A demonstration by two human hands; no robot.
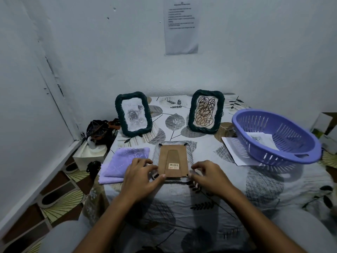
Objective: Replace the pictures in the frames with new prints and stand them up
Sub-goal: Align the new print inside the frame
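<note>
Both forearms are reaching forward over the leaf-print tablecloth [182, 212]. Left hand [141, 177] is gripping the near left corner of the frame lying face down [172, 161], thumb along the near edge and fingers curled on the side. Right hand [209, 175] is doing the same at the near right corner, fingertips pinching the edge. Between the two hands the brown backing board is facing up, its folded stand flat and a barcode sticker showing near the bottom.

Just left of the left hand, a folded purple cloth [125, 162] is lying flat, its corner disappearing under the fingers. Out to the right of the right hand, well apart, a purple basket [277, 137] is sitting tilted with a paper print [262, 139] inside and a white sheet [235, 150] poking out from under it.

Beyond the hands, two dark-rimmed frames are standing upright: the rose picture frame [133, 114] beyond the left hand, the scribble picture frame [206, 111] beyond the right. Farther back, a printed notice [181, 24] is hanging on the wall.
</note>
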